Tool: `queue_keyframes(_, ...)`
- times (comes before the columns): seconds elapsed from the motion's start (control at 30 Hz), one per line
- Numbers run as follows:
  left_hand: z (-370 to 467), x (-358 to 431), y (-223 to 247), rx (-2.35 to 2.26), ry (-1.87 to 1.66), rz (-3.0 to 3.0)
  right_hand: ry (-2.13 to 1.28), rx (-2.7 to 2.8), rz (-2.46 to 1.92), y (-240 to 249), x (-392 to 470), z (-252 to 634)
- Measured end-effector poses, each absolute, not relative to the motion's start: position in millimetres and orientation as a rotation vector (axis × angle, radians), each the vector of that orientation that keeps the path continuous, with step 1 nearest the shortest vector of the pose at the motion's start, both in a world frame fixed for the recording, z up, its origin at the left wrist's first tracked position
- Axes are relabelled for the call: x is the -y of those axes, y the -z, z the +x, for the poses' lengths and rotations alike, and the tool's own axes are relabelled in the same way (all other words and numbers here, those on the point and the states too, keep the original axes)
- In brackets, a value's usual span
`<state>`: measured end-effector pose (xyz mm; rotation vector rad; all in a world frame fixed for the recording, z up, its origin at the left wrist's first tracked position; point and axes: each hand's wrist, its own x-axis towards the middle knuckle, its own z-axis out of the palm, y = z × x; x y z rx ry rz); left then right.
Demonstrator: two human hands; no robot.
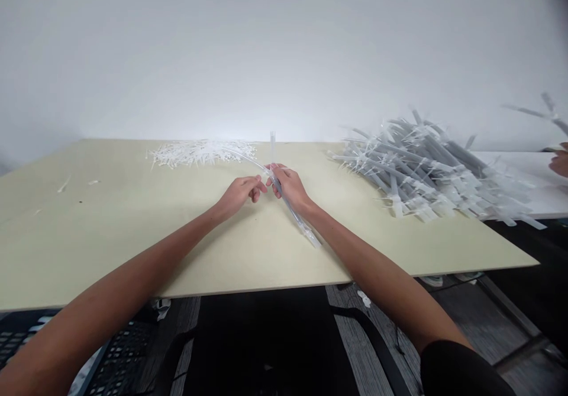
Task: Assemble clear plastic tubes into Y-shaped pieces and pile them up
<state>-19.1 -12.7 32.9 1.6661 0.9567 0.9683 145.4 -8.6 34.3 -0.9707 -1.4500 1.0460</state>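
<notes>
In my right hand (288,187) is a grey translucent plastic tube (290,206), gripped near its upper end. The tube slants down toward me and ends in a clear flat piece (311,236) just above the table's front part. Above my fingers a short clear tube piece (273,142) stands upright, and a thin clear strand (244,156) curves off to the left. My left hand (242,195) is close beside the tube, its fingers curled and thumb against the index finger. Whatever it may pinch is too small to make out.
A heap of white cable ties (204,152) lies at the back left. To the right is a large pile of grey tubes (426,168) with clear ends. Another person's hand (560,160) with a similar tube shows at the right edge. The pale table (133,230) ends before a black chair.
</notes>
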Motion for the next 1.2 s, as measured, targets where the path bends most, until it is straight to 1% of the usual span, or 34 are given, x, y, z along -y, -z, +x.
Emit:
queue_keyframes(0.13, -21, 6, -34, -0.905, -1.005, 1.496, -1.020, 1.521, -0.970, -33, 10, 140)
queue_keyframes(0.37, -13, 12, -32, -0.800, -1.129, 1.533, -1.010, 1.562, -0.960, -36, 16, 134)
queue_keyframes(0.5, -9, 14, -30, -0.703, -1.198, 1.547, -1.171, 1.458, -0.898, -42, 21, 132)
queue_keyframes(0.63, -9, 14, -28, -0.712, -1.239, 1.528, -1.371, 1.295, -0.831, -43, 22, 130)
queue_keyframes(0.87, -13, 8, -19, -0.790, -0.989, 1.548, -1.572, 1.142, -0.732, -40, 14, 140)
queue_keyframes(1.0, -15, 13, -22, -0.928, -1.035, 1.746, -1.485, 1.187, -0.772, -39, 12, 142)
queue_keyframes(1.2, -11, 27, -31, -1.127, -1.077, 1.899, -1.138, 1.404, -0.915, -35, 9, 137)
